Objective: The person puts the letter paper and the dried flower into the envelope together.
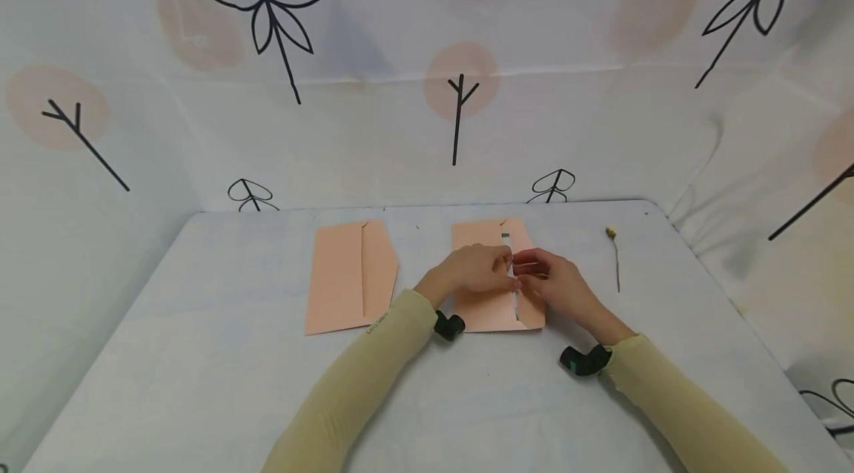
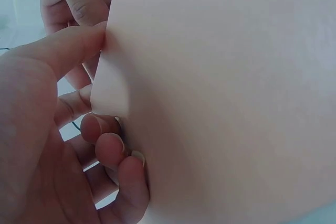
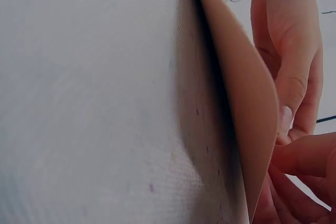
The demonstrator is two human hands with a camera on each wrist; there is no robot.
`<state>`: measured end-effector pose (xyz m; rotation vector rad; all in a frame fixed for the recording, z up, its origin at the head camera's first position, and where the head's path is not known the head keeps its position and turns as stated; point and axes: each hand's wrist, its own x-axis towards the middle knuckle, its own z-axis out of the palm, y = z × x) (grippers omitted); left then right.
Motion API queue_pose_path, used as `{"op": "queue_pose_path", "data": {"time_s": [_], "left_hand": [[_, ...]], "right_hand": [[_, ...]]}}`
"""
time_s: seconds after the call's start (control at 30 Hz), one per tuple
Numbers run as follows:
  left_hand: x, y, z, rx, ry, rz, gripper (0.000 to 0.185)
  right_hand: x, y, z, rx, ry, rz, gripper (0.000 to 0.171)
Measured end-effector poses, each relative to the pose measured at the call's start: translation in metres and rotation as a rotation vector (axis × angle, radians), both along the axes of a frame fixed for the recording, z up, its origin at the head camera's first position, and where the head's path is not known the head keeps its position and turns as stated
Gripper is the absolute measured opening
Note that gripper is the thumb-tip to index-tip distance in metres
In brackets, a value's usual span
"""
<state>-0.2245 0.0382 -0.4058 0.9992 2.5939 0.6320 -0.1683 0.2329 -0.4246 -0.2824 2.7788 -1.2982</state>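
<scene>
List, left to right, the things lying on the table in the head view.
Closed peach envelope → left hand → right hand, both pinching the flap area of the second peach envelope under them → small dried flower stem at the far right, apart from everything.

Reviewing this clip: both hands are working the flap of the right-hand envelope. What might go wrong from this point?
1. The left hand and right hand both pinch the flap of the peach envelope; pulling unevenly may crease or tear the paper.
2. A greenish strip shows along the opening; it might be adhesive and stick crooked.
3. The dried flower stem lies close to the right forearm and may get swept aside.
</scene>
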Motion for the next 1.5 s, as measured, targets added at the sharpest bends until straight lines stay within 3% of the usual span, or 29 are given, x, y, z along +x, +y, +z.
{"op": "queue_pose_path", "data": {"time_s": [0.47, 0.63, 0.9, 1.17, 1.5], "left_hand": [[0.001, 0.001, -0.001, 0.002, -0.022, 0.008, 0.032], [0.001, -0.001, 0.001, -0.004, -0.031, -0.006, 0.032], [0.003, 0.001, 0.001, -0.048, -0.052, 0.01, 0.033], [0.006, 0.006, -0.003, -0.096, -0.049, 0.045, 0.034], [0.005, 0.004, -0.001, -0.099, -0.043, 0.038, 0.033]], "right_hand": [[-0.006, 0.005, -0.004, -0.215, -0.187, 0.079, 0.062], [-0.009, 0.009, -0.006, -0.241, -0.204, 0.125, 0.067], [-0.009, 0.013, -0.009, -0.21, -0.183, 0.15, 0.064], [-0.008, 0.02, -0.008, -0.159, -0.155, 0.055, 0.055], [-0.002, 0.043, 0.004, -0.145, -0.165, 0.02, 0.051]]}}
